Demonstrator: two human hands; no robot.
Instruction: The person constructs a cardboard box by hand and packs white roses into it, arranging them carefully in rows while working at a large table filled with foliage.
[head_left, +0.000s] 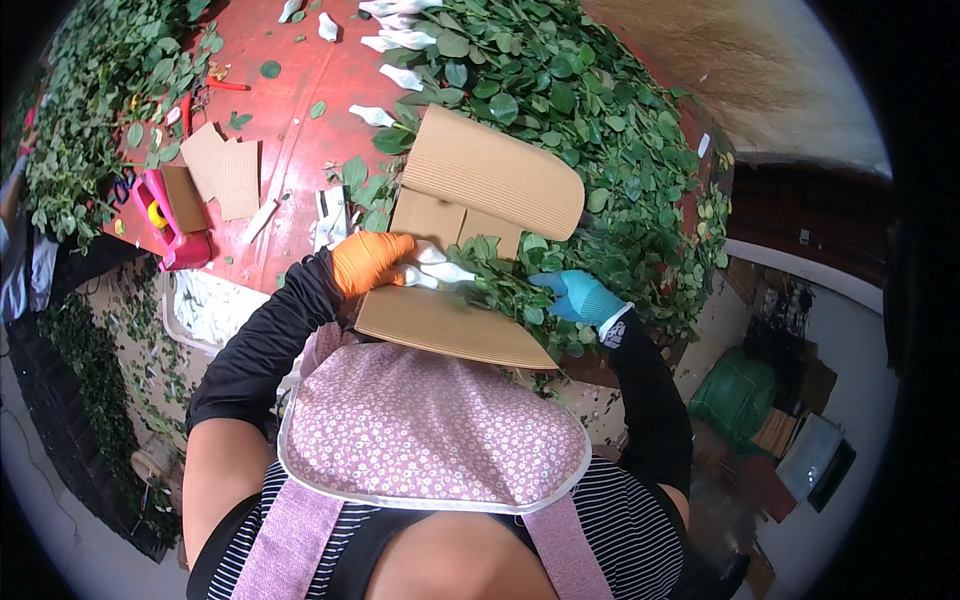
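My left hand (369, 262), in an orange glove, has its fingers around white-netted flower buds (450, 272). The buds lie over an open piece of corrugated cardboard (491, 176), and its near flap (450, 328) rests against my apron. Leafy stems (506, 289) run from the buds to the right. My right hand (581, 298), gloved in blue, grips these stems, its fingertips partly hidden among the leaves. More netted buds (401, 77) lie beyond the cardboard, at the end of a large pile of leafy stems (555, 82).
On the red table (300, 112) are a pink tape dispenser (176, 225), cardboard pieces (229, 169) and red-handled pruning shears (187, 112). A bin of white netting sleeves (214, 304) stands at the near left edge. Another leafy heap (90, 97) covers the far left.
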